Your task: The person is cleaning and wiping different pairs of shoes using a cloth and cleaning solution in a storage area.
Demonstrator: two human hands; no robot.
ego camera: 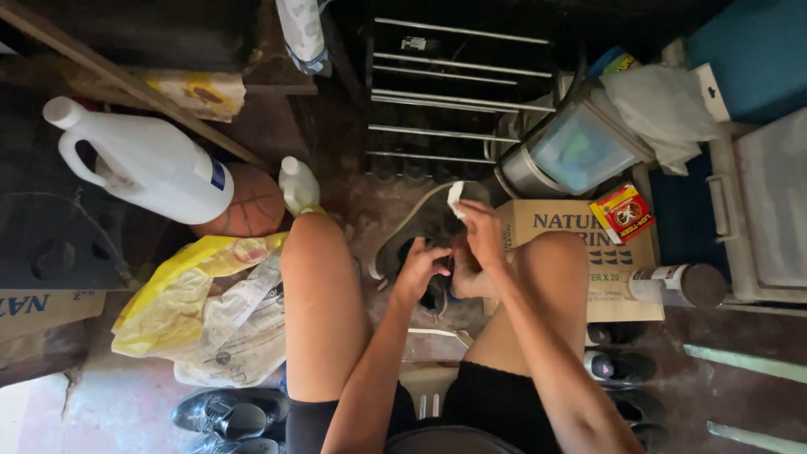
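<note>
Big white plastic jug (151, 164) with a blue label patch upper left, lying tilted against a basketball (248, 206). Small white bottle (298, 185) just right of the ball, beside the left knee. Crumpled yellow bag (181, 290) and printed white bag (239, 332) heaped left of the left leg. Brown cardboard box (580, 244) with dark lettering right of centre, behind the right knee; small red-and-yellow packet (621, 213) on its top corner, a cylindrical can with brown cap (677, 286) lying on its side at the box's right edge. Clear plastic container (576, 147) with white cloth (664, 105) draped beside it upper right. Metal rack (445, 92) of horizontal bars top centre.

Very little free room: floor crowded on both sides, black shoes (231, 414) lower left, more dark footwear (622, 366) lower right. Only open gap is between the knees.

Grey shoe (420, 231) held in that gap, over the floor, toe pointing up-frame. Left hand (418, 269) curled at the shoe's opening, fingers bent in and gripping the edge. Right hand (481, 240) above it, fingers pinched on a small white scrap (455, 195) pressed at the shoe's upper. Both forearms angled inward from the lap, elbows wide.
</note>
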